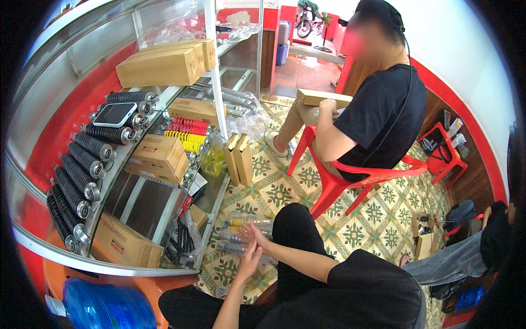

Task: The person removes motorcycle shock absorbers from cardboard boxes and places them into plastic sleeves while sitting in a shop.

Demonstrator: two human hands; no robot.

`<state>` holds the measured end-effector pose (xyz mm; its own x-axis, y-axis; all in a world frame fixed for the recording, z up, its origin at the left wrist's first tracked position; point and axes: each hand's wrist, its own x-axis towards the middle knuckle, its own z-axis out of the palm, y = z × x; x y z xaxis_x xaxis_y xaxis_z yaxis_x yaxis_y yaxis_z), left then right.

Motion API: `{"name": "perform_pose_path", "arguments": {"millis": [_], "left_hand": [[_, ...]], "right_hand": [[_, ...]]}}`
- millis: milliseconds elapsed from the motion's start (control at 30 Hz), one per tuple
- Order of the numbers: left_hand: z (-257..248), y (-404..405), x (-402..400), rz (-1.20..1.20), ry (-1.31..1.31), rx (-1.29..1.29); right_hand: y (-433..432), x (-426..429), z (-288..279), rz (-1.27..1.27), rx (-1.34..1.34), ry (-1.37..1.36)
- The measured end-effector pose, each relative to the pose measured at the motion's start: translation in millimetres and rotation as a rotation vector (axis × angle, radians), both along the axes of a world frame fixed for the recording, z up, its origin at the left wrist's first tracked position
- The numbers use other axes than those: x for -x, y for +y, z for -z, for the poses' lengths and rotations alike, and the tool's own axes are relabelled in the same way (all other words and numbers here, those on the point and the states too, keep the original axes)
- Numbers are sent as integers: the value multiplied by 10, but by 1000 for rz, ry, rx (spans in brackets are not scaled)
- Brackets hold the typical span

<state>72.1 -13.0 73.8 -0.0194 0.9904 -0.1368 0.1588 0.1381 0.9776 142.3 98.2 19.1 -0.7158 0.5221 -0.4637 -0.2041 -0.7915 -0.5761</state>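
My left hand [248, 260] and my right hand [259, 237] meet palm to palm in front of my knees. Fingers are extended on both, and the right fingers are blurred. Nothing shows between them, though the inner palms are hidden. Beneath and beyond the hands, plastic-wrapped shock absorbers [236, 223] lie on the patterned tile floor, one with a yellow spring. My hands partly cover them. To the left, a glass display cabinet [213, 222] holds a row of black-spring shock absorbers [78, 187], with a phone [115, 114] resting on some of them.
Cardboard boxes [158, 68] sit on the cabinet's top shelf. Two slim cartons [238, 162] stand against its side. A person [378, 115] with a long box [320, 98] sits ahead on a red plastic chair [324, 189]. Another person's leg [448, 259] is at right. A blue water jug [109, 306] stands lower left.
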Motion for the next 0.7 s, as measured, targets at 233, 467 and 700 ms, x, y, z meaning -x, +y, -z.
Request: {"name": "perform_pose_path", "arguments": {"millis": [233,467,700], "left_hand": [[83,50,194,-218,-100,28],[198,-6,41,-74,189,85],[-90,-50,-10,102,113,67]], "right_hand": [[-71,33,109,-6,-60,-43],[-128,73,70,-182,-81,-49],[31,-77,134,25,2,-71]]}}
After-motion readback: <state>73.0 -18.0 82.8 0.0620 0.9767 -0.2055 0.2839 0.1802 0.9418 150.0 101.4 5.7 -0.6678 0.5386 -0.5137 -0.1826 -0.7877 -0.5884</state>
